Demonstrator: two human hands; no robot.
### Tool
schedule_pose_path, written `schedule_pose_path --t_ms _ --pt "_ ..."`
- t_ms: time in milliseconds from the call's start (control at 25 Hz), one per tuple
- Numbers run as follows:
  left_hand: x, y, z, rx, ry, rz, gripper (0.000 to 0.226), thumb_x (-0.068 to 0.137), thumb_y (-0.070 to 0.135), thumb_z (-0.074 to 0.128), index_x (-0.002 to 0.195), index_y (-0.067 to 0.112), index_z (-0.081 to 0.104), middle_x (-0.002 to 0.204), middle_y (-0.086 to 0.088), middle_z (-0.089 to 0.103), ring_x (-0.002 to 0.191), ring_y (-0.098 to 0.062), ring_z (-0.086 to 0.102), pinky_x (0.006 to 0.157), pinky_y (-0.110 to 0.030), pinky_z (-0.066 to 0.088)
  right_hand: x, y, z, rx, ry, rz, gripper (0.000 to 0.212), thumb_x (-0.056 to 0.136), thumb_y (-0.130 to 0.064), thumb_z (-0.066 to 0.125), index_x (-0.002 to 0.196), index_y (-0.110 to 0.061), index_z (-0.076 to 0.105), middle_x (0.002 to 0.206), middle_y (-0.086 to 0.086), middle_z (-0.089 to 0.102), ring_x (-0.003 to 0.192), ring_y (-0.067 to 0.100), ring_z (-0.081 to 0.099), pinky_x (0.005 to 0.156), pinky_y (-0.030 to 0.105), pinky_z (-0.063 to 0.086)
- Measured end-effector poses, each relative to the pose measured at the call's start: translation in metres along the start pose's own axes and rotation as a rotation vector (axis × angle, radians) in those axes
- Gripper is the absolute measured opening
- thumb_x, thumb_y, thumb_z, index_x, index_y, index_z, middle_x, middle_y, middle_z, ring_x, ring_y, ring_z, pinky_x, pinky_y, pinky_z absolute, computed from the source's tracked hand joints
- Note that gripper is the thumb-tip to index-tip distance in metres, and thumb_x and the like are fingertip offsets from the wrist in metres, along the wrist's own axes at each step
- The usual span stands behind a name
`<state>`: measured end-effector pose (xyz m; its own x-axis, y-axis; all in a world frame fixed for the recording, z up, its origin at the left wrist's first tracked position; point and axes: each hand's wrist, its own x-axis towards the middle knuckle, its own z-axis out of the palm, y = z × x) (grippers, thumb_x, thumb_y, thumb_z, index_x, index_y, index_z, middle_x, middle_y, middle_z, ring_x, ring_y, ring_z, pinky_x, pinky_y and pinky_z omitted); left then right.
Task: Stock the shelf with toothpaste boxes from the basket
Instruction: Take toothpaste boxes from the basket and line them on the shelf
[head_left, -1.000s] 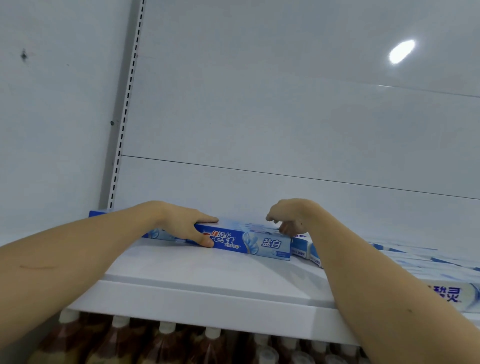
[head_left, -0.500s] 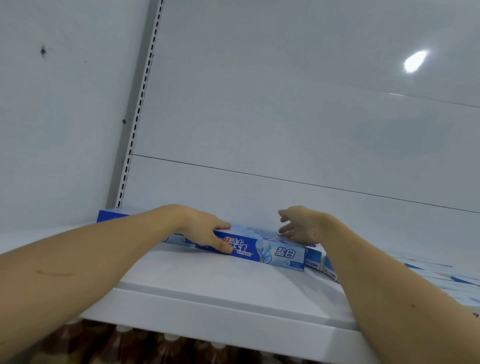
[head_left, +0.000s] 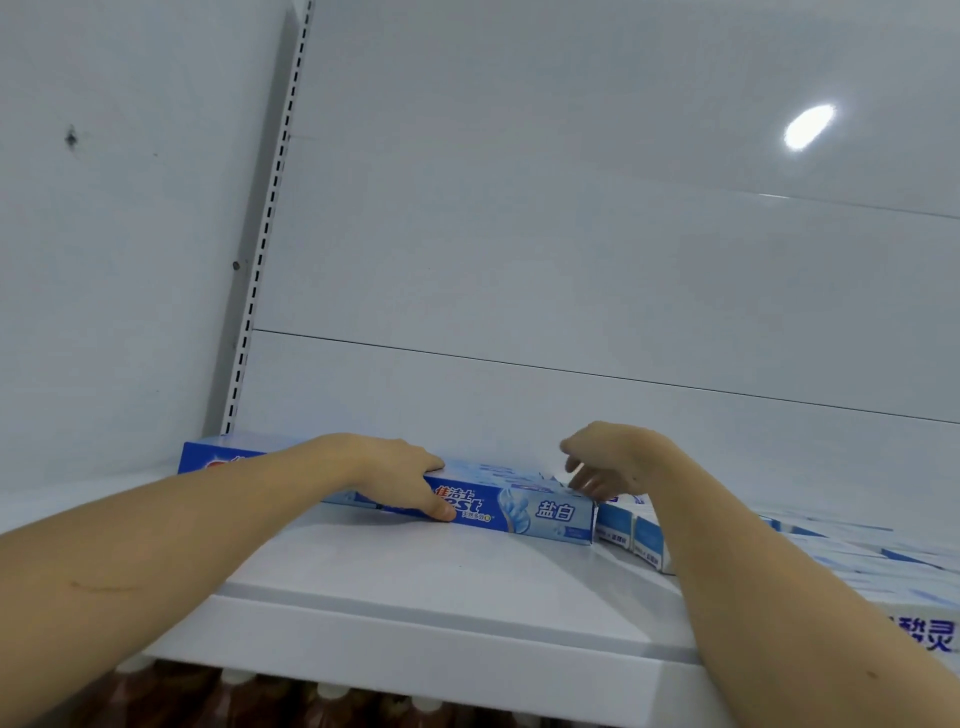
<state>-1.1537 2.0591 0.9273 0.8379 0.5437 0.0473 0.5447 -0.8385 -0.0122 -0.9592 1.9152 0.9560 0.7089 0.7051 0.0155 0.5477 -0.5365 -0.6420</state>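
A long blue toothpaste box (head_left: 540, 512) lies lengthwise near the back of the white shelf (head_left: 426, 592). My left hand (head_left: 402, 475) grips its left half, fingers over the top and thumb on the front face. My right hand (head_left: 605, 460) hovers just above the box's right end with fingers loosely spread and holds nothing. Behind my left forearm another blue box (head_left: 218, 457) shows at the shelf's left corner. The basket is out of view.
More toothpaste boxes (head_left: 631, 535) stand end-on to the right, and a row continues along the shelf to the right edge (head_left: 883, 561). A slotted upright (head_left: 270, 218) runs up the back left. Bottles (head_left: 332, 696) sit on the shelf below.
My right hand has lifted off the box's right end and opened. My left hand keeps its hold. The view has tilted slightly upward.
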Motion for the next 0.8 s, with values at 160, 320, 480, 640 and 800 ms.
schedule_pose_path --t_ms 160,320,480,640,800 --pt "0.004 0.001 0.0 0.018 -0.017 -0.03 0.079 0.09 0.067 0.046 0.152 0.022 0.025 0.15 -0.005 0.042 0.131 -0.025 0.045 0.11 -0.039 0.034 0.003 -0.017 0.027 0.155 0.01 -0.048 0.051 0.103 -0.043 0.033 0.137 -0.006 0.039 0.109 0.013 0.05 0.077 0.021 0.046 0.073 0.033 0.043" --pt "-0.003 -0.006 -0.002 -0.183 -0.029 0.022 0.085 0.088 0.066 0.052 0.155 0.024 0.021 0.156 0.002 0.033 0.139 -0.019 0.037 0.115 -0.035 0.028 0.005 -0.004 0.02 0.362 0.045 -0.044 0.05 0.102 -0.037 0.039 0.138 -0.003 0.041 0.12 0.017 0.05 0.089 0.027 0.052 0.072 0.035 0.045" --pt "-0.022 -0.069 -0.025 -0.694 0.242 -0.029 0.09 0.079 0.082 0.027 0.15 0.027 0.035 0.155 0.002 0.038 0.143 -0.019 0.032 0.121 -0.047 0.014 -0.002 -0.002 0.015 0.359 -0.051 0.029 0.049 0.103 -0.033 0.042 0.14 -0.001 0.035 0.132 0.019 0.044 0.091 0.031 0.057 0.068 0.038 0.05" --pt "-0.024 -0.096 -0.018 -0.484 0.013 -0.227 0.114 0.06 0.097 0.019 0.153 0.031 0.029 0.161 -0.002 0.025 0.149 -0.025 0.016 0.119 -0.048 0.005 -0.004 -0.012 0.026 0.288 -0.056 0.104 0.052 0.101 -0.034 0.046 0.139 -0.001 0.034 0.113 0.017 0.046 0.074 0.026 0.059 0.06 0.036 0.05" --pt "-0.012 -0.082 -0.015 -0.331 -0.231 -0.324 0.095 0.07 0.093 0.015 0.139 0.037 0.048 0.147 -0.008 0.047 0.137 -0.026 0.036 0.115 -0.044 0.019 -0.001 -0.016 0.034 0.421 -0.006 0.108 0.056 0.1 -0.039 0.049 0.136 0.0 0.032 0.124 0.018 0.044 0.08 0.028 0.06 0.052 0.037 0.051"
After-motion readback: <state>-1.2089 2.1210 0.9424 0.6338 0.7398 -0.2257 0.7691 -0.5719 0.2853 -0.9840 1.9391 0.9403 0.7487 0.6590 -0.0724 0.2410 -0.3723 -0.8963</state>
